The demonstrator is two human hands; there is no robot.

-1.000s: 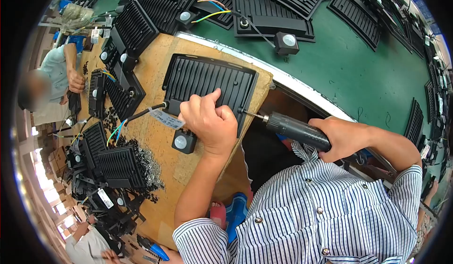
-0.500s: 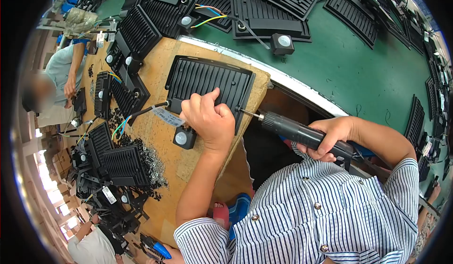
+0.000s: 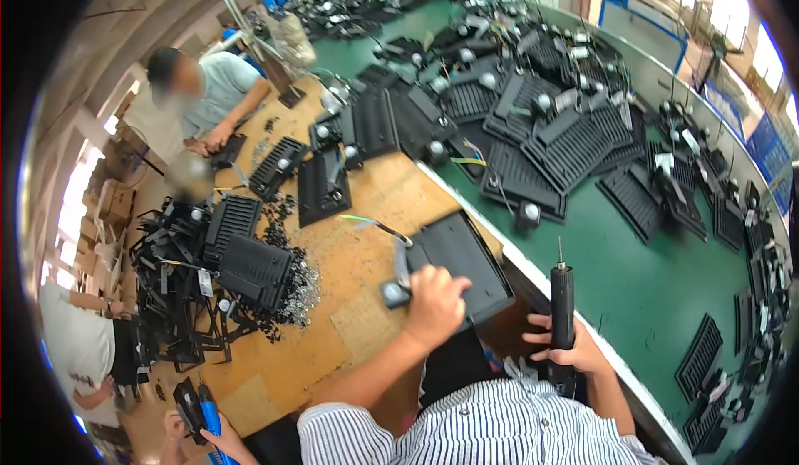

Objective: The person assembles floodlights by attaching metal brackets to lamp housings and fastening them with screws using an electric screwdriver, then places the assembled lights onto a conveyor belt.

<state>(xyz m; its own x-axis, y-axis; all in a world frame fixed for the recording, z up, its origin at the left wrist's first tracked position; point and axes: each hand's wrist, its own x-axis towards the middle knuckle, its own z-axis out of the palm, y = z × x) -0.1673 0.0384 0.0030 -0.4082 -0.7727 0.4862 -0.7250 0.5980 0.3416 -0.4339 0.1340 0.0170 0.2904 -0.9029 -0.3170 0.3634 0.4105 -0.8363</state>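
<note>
My left hand (image 3: 437,305) holds the near part of a black floodlight housing (image 3: 460,257), fingers curled and thumb pointing right. The housing lies at the wooden bench's right edge. A motion sensor with a pale dome (image 3: 394,294) hangs off its left side, just left of the hand. A cable with green-yellow and blue wires (image 3: 374,223) extends leftward from the housing. My right hand (image 3: 574,348) is wrapped around a black electric screwdriver (image 3: 563,303). The screwdriver stands upright, bit pointing up, apart from the housing.
The wooden bench (image 3: 366,278) carries a pile of screws (image 3: 298,286) and stacked black housings (image 3: 254,269). Along its right runs a green conveyor (image 3: 599,290) with many floodlights (image 3: 574,145). A co-worker (image 3: 220,99) sits across; another person's hands hold a blue screwdriver (image 3: 210,415) lower left.
My right hand has drawn the screwdriver off the housing's corner and turned it upright. The housing now shows a smoother face, with my left hand on it. The camera has tilted up.
</note>
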